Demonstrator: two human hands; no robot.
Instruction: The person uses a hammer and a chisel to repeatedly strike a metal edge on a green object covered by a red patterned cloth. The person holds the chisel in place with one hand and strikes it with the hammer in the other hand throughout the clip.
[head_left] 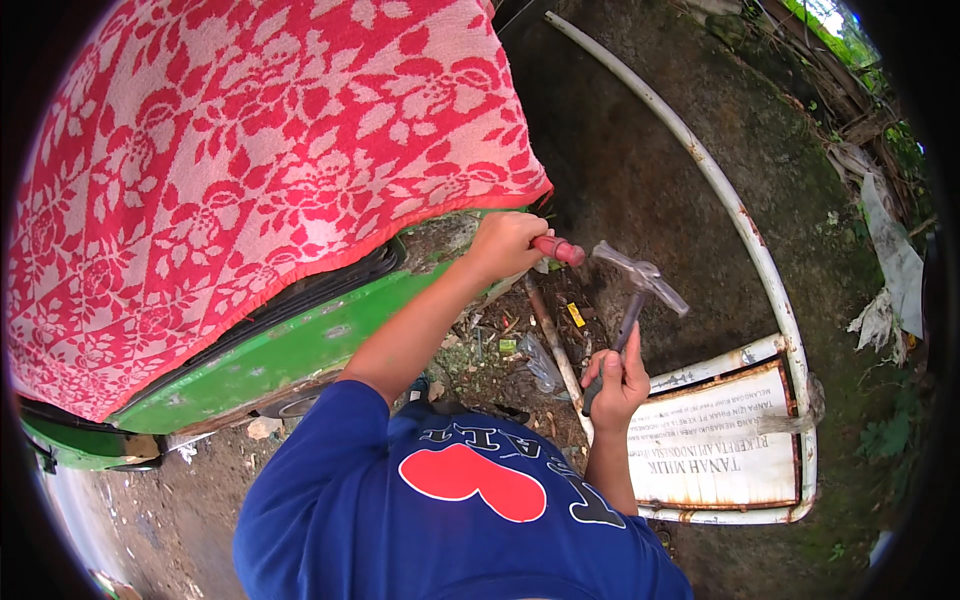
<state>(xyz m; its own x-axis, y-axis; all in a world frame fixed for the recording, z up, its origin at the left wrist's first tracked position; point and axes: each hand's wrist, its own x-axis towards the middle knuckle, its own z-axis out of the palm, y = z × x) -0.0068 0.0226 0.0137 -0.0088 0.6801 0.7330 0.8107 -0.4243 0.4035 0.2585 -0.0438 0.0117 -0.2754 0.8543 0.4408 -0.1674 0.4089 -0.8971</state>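
My left hand (505,245) is closed around a red-handled tool (559,250) that looks like a screwdriver. Its handle end points right, and its other end is hidden by the hand and the car body. This hand is at the corner of the green car (340,320), just under the hem of a red and pink flowered cloth (280,150). Lower and to the right, my right hand (615,388) grips a claw hammer (641,273) by its dark handle. The metal head is raised close to the red handle's end, with a small gap between them.
A white, rusty bent pipe frame (715,180) curves along the right side and carries a white sign board (715,440). A rusty pole (555,345) leans behind my right hand. Plastic scraps and a yellow packet (576,315) lie on the dirt. Torn sheeting (888,260) hangs at far right.
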